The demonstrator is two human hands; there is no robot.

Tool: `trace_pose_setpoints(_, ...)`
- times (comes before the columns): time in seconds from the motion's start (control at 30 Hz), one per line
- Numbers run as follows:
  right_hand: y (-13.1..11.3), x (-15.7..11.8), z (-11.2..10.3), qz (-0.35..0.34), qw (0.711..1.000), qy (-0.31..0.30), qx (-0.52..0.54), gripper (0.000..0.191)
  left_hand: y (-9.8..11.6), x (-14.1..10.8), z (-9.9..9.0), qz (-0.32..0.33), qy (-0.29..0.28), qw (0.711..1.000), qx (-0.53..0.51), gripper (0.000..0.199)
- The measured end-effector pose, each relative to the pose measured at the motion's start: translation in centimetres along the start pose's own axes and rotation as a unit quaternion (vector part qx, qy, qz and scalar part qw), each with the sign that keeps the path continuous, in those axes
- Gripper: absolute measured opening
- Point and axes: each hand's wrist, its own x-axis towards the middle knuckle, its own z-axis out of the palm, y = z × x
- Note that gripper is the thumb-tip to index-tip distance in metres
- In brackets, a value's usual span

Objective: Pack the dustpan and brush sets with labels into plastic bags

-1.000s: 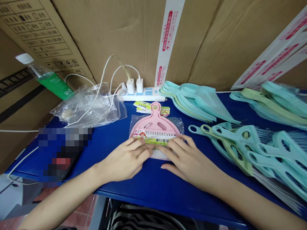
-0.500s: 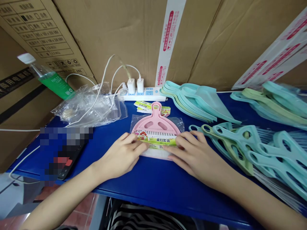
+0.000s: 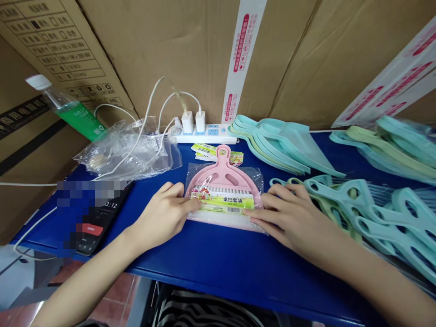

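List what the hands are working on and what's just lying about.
In hand: pink plastic dustpan in a clear bag, its green label card, left hand, right hand.
Lying about: stacked teal dustpans, power strip, green-labelled bottle, phone, crumpled plastic bag.

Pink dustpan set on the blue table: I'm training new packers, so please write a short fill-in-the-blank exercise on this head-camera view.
The left hand and right hand both rest on a clear plastic bag holding a ____ dustpan set.
Near the left hand, a phone shows the time ____ on its screen.
The table under everything is ____.
A white power strip stands against large ____ boxes.

Missing words: pink; 3:12; blue; cardboard.
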Motion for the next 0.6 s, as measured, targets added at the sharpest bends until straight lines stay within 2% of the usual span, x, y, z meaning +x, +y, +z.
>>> trace_pose_setpoints(0.17, 0.3, 0.01, -0.39, 0.008, 1.0, -0.003, 0.018, 0.057, -0.35, -0.05, -0.43, -0.023, -0.007, 1.0, -0.009, 0.03)
trace_pose_setpoints(0.33, 0.55, -0.25, -0.52, 0.025, 0.999, -0.016, 0.03, 0.056, -0.46, -0.1, -0.63, -0.051, -0.041, 0.998, -0.015, 0.028)
trace_pose_setpoints(0.47, 0.71, -0.41, -0.74, 0.033, 0.999, -0.015, 0.037, 0.057, -0.63, -0.1, -0.79, -0.058, -0.039, 0.998, -0.008, 0.03)
trace_pose_setpoints(0.6, 0.89, -0.49, -0.93, 0.045, 0.997, -0.036, 0.045, 0.045, -0.76, -0.09, -0.87, -0.045, -0.026, 0.999, 0.001, 0.031)
